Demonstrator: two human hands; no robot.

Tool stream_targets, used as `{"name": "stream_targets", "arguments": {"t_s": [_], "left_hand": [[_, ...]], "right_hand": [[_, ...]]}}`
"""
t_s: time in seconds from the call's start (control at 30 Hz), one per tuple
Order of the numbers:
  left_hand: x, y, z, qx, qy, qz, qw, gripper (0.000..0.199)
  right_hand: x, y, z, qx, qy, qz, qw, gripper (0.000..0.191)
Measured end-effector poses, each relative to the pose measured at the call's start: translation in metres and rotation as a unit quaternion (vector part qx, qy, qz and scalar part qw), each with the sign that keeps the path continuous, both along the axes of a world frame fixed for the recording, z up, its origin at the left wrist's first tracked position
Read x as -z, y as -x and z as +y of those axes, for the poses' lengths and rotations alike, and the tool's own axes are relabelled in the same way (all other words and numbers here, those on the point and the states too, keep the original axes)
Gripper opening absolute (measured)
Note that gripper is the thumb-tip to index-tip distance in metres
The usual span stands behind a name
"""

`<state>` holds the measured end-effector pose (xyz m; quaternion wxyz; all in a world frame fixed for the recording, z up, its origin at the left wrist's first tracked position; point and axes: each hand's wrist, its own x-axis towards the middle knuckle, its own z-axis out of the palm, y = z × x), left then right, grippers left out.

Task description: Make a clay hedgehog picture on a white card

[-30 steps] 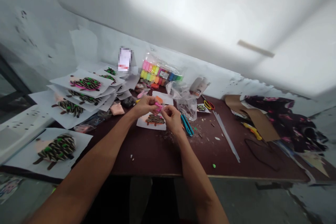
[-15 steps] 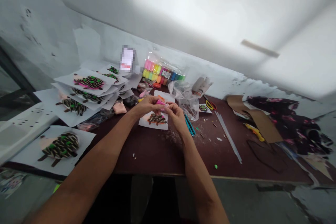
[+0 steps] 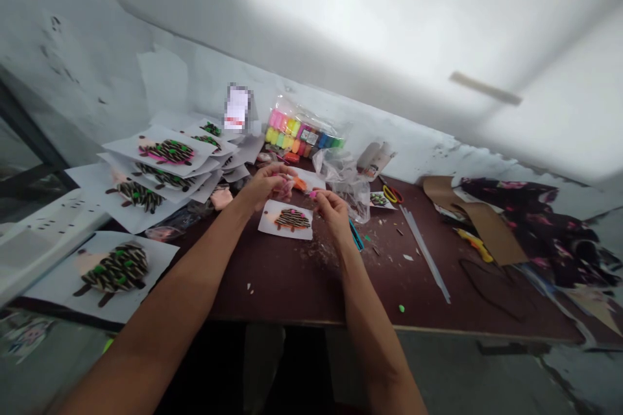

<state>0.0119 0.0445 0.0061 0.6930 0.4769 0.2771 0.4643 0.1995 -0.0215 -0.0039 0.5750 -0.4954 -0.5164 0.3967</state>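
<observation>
My left hand (image 3: 273, 185) is closed around a pink lump in clear wrap, just above the back edge of a small white card. On that card (image 3: 269, 225) lies a clay hedgehog (image 3: 293, 219) with dark-striped spines, an orange edge and pink dots. To the right, my right hand (image 3: 331, 207) pinches a small pink bit of clay (image 3: 313, 194) between thumb and fingertips. The hands are apart. Behind them an orange lump (image 3: 299, 183) rests near a white sheet.
Papers with green-dotted hedgehogs (image 3: 168, 150) are piled at the left. Colored clay packs (image 3: 304, 133) and a phone (image 3: 237, 107) stand at the back. Scissors (image 3: 390, 193), a blue cutter (image 3: 356, 235), clear strips (image 3: 426, 254) and a yellow tool (image 3: 474, 245) lie rightward.
My hands have moved apart, the left one leftward and the right one slightly rightward. A small pink bit now shows in my right fingertips, separate from the wrapped lump. More of the card is visible.
</observation>
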Motion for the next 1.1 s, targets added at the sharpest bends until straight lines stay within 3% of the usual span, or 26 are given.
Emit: {"name": "stream_targets", "arguments": {"t_s": [0.1,0.23,0.37,0.63,0.87,1.0,1.1], "left_hand": [[0.0,-0.005,-0.004,0.048,-0.022,0.063,0.997,0.016],[0.002,-0.013,-0.011,0.089,-0.062,0.18,0.978,0.033],[0.003,-0.017,-0.015,0.125,-0.074,0.19,0.971,0.039],[0.011,-0.019,-0.011,0.116,-0.083,0.158,0.977,0.034],[0.01,-0.009,-0.001,0.034,-0.038,0.101,0.994,0.022],[0.008,-0.01,-0.002,0.028,-0.023,0.098,0.995,0.023],[0.009,-0.013,-0.004,0.038,-0.03,0.102,0.994,0.019]], "right_hand": [[0.0,0.002,0.0,-0.001,-0.013,0.003,1.0,0.032],[0.003,0.004,0.0,-0.02,-0.026,-0.006,0.999,0.028],[0.008,0.006,0.001,-0.024,-0.037,-0.01,0.999,0.025],[0.014,0.004,0.002,0.028,-0.123,-0.133,0.983,0.017],[0.009,0.006,-0.001,-0.055,-0.126,-0.148,0.979,0.028],[0.007,0.004,-0.001,0.015,-0.1,-0.106,0.989,0.02],[0.008,0.003,-0.001,0.055,-0.081,-0.106,0.99,0.029]]}}
